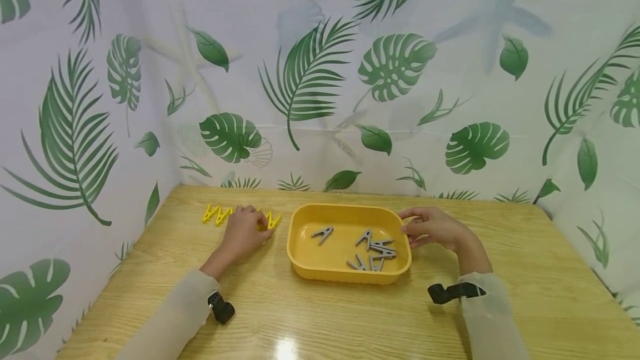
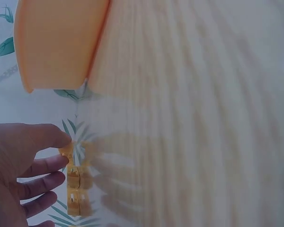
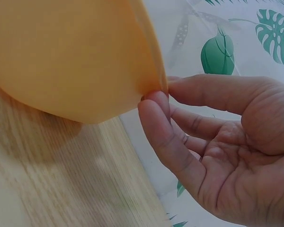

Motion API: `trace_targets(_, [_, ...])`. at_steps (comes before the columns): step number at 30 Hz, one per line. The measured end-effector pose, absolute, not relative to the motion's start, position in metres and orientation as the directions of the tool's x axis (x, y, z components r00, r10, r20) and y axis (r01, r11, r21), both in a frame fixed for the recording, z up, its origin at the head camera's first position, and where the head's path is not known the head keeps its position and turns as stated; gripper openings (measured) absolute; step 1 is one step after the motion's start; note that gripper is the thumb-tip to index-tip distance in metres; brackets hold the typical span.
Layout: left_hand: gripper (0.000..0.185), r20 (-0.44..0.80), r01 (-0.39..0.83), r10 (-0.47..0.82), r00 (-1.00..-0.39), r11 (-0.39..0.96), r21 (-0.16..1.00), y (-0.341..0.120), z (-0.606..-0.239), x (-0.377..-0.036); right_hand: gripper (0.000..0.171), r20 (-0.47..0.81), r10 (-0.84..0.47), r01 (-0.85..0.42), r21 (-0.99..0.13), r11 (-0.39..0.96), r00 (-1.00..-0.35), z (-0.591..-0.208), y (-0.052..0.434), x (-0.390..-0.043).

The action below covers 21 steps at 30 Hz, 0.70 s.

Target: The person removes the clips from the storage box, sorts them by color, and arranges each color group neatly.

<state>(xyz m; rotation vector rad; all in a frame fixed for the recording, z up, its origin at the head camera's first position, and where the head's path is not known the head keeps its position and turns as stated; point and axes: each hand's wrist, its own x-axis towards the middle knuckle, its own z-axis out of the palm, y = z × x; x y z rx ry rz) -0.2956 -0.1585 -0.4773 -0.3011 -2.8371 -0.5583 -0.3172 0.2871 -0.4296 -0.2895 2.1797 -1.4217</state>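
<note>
A yellow tray stands mid-table and holds several grey clothespins. My right hand is at its right rim. In the right wrist view the thumb and a fingertip pinch the edge of the tray. A row of yellow clothespins lies on the table left of the tray. My left hand rests over the row's right end. In the left wrist view its thumb and forefinger close on the nearest yellow clothespin, beside a corner of the tray.
The wooden table is walled at the back and on both sides by a leaf-printed curtain. Bare tabletop runs in front of the tray to the near edge. A black wrist camera mount sits on each forearm.
</note>
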Motion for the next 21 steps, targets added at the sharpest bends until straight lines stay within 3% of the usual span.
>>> trace_targets(21, [0.022, 0.206, 0.184, 0.112, -0.972, 0.910, 0.371, -0.1504, -0.4748, -0.2958, 0.056, -0.291, -0.457, 0.089, -0.906, 0.413, -0.840, -0.4327, 0.2902, -0.3185])
